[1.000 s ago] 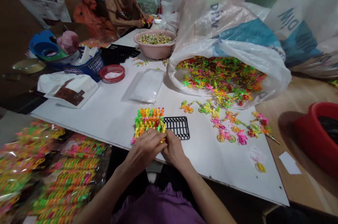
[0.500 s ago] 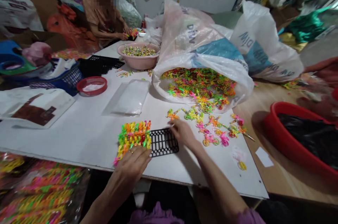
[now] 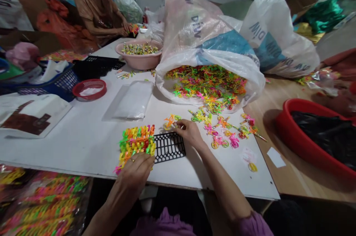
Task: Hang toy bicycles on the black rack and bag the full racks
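Left grip [image 3: 135, 173] pressed on stack of coloured plastic pieces [image 3: 136, 144], clamp unclear; right grip [image 3: 189, 133] fingers together at orange plastic piece [image 3: 170, 121]. Risk: eased pressure lets stack slide against black plastic rack [image 3: 169, 147].

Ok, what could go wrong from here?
The stack of coloured plastic pieces sits under the left hand close to the table's front edge; released, it might slide apart or drop. The right hand works beside loose pieces, so the forearm could knock them. The open sack is spilling onto the table, and more pieces may slide out and mix in.
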The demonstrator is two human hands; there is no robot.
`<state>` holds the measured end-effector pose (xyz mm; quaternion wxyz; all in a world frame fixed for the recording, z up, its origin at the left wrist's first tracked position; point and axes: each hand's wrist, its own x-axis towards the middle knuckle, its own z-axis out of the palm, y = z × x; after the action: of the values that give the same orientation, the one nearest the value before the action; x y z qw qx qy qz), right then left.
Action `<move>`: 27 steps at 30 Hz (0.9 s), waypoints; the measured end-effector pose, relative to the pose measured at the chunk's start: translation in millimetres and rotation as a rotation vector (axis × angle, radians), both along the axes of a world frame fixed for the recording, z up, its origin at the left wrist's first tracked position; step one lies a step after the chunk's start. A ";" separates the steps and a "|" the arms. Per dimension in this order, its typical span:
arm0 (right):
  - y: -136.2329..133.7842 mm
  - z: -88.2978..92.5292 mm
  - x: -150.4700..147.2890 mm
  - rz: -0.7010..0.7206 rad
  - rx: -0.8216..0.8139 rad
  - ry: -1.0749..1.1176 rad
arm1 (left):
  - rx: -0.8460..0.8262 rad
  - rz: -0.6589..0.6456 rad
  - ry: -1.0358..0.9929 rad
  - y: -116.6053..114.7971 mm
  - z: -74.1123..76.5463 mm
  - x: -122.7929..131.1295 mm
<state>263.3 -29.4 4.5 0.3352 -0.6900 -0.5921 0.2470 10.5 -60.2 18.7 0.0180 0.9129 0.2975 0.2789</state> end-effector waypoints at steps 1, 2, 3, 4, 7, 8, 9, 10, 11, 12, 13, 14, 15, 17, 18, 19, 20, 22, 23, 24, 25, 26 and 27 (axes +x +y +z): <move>-5.9 1.2 -6.6 0.000 0.007 0.075 | -0.013 0.030 -0.047 3.4 8.5 2.8; -11.3 4.3 -13.0 0.005 0.017 0.127 | -0.036 0.080 -0.105 8.8 18.1 6.7; -16.2 9.6 -18.8 0.018 0.034 0.151 | -0.077 0.147 -0.164 15.9 28.3 11.6; -20.7 16.7 -23.9 0.039 0.059 0.143 | -0.141 0.217 -0.219 24.3 38.6 17.5; -32.9 43.4 -33.1 0.141 0.116 0.020 | -0.510 0.240 -0.266 49.8 63.9 38.9; -36.7 51.2 -34.2 0.171 0.117 -0.023 | -0.653 0.188 -0.253 55.6 69.4 46.3; -40.3 57.4 -34.5 0.191 0.112 -0.055 | -0.780 0.134 -0.242 59.2 73.2 53.2; -43.7 61.8 -34.1 0.199 0.103 -0.074 | -0.880 0.097 -0.240 60.5 75.5 59.5; -47.0 64.2 -33.3 0.196 0.092 -0.080 | -0.951 0.082 -0.247 59.7 76.5 64.7; -49.9 65.2 -32.4 0.187 0.083 -0.077 | -0.999 0.084 -0.266 57.5 76.5 68.9; -52.5 65.0 -31.7 0.176 0.077 -0.070 | -1.031 0.090 -0.289 54.4 75.8 71.9; -54.5 64.3 -31.3 0.169 0.074 -0.065 | -1.054 0.089 -0.305 51.2 75.0 74.0; -55.9 63.5 -31.4 0.171 0.075 -0.065 | -1.066 0.083 -0.317 48.6 74.3 75.3; -56.6 62.8 -33.0 0.200 0.085 -0.073 | -1.078 0.071 -0.312 46.3 74.8 76.0; -55.8 62.8 -34.5 0.217 0.094 -0.077 | -1.072 0.072 -0.302 46.9 76.2 75.3; -54.2 62.6 -36.3 0.224 0.108 -0.078 | -1.052 0.079 -0.288 48.6 78.5 73.6; -51.8 61.6 -38.4 0.214 0.127 -0.076 | -1.016 0.090 -0.274 51.2 81.3 70.8; -45.2 54.7 -43.1 0.120 0.161 -0.046 | -0.900 0.145 -0.277 57.6 86.1 61.1; -41.3 47.9 -45.9 0.050 0.171 -0.007 | -0.813 0.188 -0.290 60.5 86.9 54.5; -37.3 38.8 -49.0 -0.014 0.169 0.047 | -0.714 0.233 -0.295 62.9 85.9 47.2; -33.4 27.8 -52.4 -0.061 0.151 0.106 | -0.619 0.263 -0.274 64.2 82.9 39.9; -29.6 15.6 -56.2 -0.087 0.115 0.163 | -0.531 0.265 -0.228 64.6 78.0 33.1; -26.2 3.3 -60.3 -0.091 0.073 0.208 | -0.458 0.234 -0.154 63.9 71.5 27.6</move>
<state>203.0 -55.5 7.7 0.4308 -0.6741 -0.5307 0.2800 38.2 3.6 90.2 0.2143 0.8206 0.4542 0.2729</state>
